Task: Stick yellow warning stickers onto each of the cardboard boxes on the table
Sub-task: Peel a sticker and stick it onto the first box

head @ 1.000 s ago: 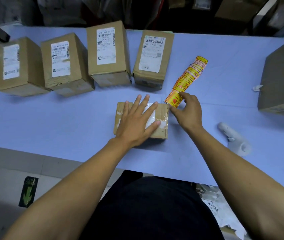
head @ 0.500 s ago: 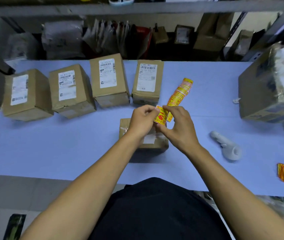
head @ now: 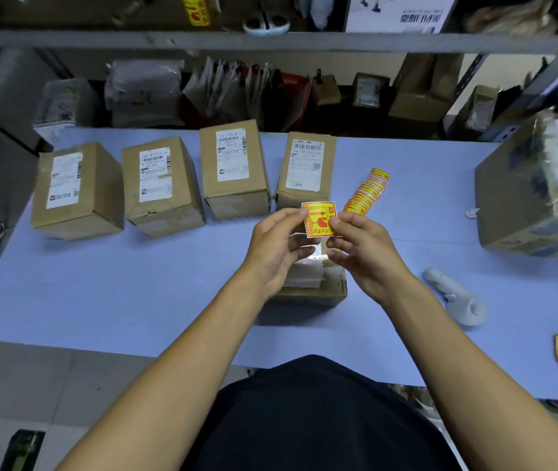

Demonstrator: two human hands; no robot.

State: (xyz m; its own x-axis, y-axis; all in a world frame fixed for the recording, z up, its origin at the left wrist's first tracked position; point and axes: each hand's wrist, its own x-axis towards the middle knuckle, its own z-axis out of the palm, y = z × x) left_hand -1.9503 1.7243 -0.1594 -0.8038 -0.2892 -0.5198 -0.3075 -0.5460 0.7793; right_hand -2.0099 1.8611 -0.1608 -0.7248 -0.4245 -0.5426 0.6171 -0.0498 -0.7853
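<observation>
- Since 0.5 s ago: sticker (head: 319,219) is up higher and turned face-on to the camera, clear of the strip; before it was low btwn the hands, just over the box.
- Sticker now: held in the air above the near box (head: 315,283), not touching it. Left hand (head: 279,246) pinches its left edge, right hand (head: 361,248) its right edge; both closed on it w/ thumb and fingertips.
- Step: looks like peeling/readying one sticker for the near box. Can't tell if backing is off.
- Next: lower it flat onto bare cardboard or tape on the box top, then press and smooth.
- Strip (head: 366,193) lies on the table (head: 135,283) just right of the hands, so more to hand.
- Four boxes in back row, e.g. (head: 79,190), show white labels only, no yellow; prob. all yet to do.
- White scanner (head: 454,300) to the right, well apart.
</observation>
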